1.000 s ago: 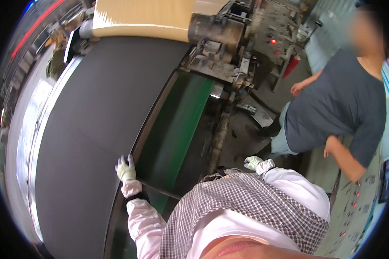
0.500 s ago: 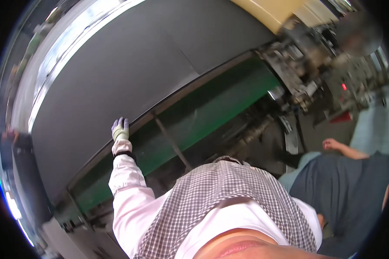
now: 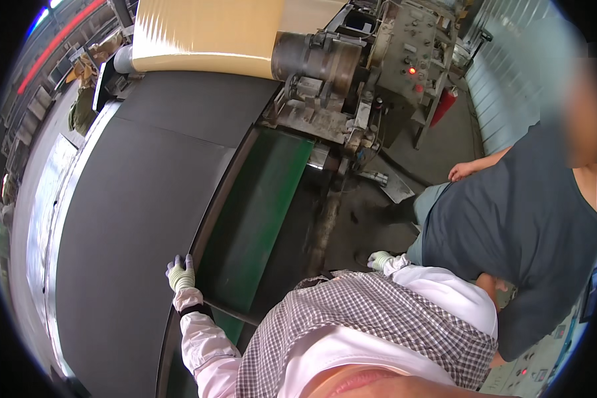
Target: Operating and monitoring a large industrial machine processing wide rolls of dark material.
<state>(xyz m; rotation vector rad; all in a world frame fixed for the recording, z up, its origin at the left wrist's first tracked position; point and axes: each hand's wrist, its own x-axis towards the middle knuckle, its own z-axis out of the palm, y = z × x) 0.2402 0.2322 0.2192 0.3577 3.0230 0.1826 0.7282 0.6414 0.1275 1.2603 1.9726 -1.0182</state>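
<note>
My left hand (image 3: pixel 181 273), in a pale knit glove with greyish-purple fingertips, is open with its fingers spread. It lies at the right edge of a wide dark grey sheet (image 3: pixel 132 219) that covers the long machine bed. Beside that edge, below the sheet, runs a green panel (image 3: pixel 262 192). My right hand (image 3: pixel 380 261), gloved too, hangs low past my checked apron (image 3: pixel 351 305). Its fingers are foreshortened, and whether they hold anything cannot be made out.
Ahead, a yellow sheet (image 3: pixel 205 33) runs beside a worn metal roller (image 3: pixel 315 60). A control panel (image 3: pixel 408 60) with a red light stands beyond. Close on my right is another person in a dark shirt (image 3: pixel 511 219). A thin bar (image 3: pixel 232 312) crosses beside my left wrist.
The view has swung so that the bed now runs away ahead of me, with the yellow sheet and roller in full sight. My right hand has come into view; my left stays at the edge.
</note>
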